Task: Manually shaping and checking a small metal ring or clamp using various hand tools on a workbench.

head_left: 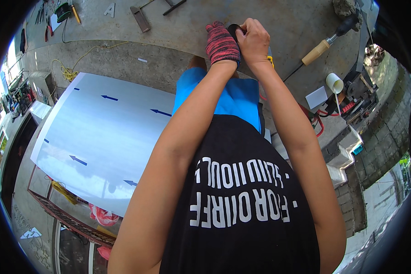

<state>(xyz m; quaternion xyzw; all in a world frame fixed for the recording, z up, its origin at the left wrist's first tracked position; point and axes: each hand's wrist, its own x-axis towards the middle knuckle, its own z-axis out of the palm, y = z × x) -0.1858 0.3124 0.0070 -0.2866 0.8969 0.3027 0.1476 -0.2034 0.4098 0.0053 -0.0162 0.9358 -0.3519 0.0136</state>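
Both my hands are close together at the edge of the grey metal worktop (187, 34). My left hand (221, 43) wears a red-and-black knit glove; its fingers are curled closed, and what they hold is hidden. Beside it my bare right hand (253, 41) is closed, thumb and fingers pinching a small black rounded piece (233, 30) that lies between the two hands. Its kind cannot be made out. Just behind my right wrist a bit of a yellow-and-black object (270, 58) shows, mostly covered.
A wooden-handled tool with a cord (316, 52) and a white cup (334, 83) are at right. Far left lie pliers (49, 33), a black spool (63, 11) and a metal square (140, 19). A large white sheet with blue arrows (105, 137) spreads at my left, near yellow cord (68, 73).
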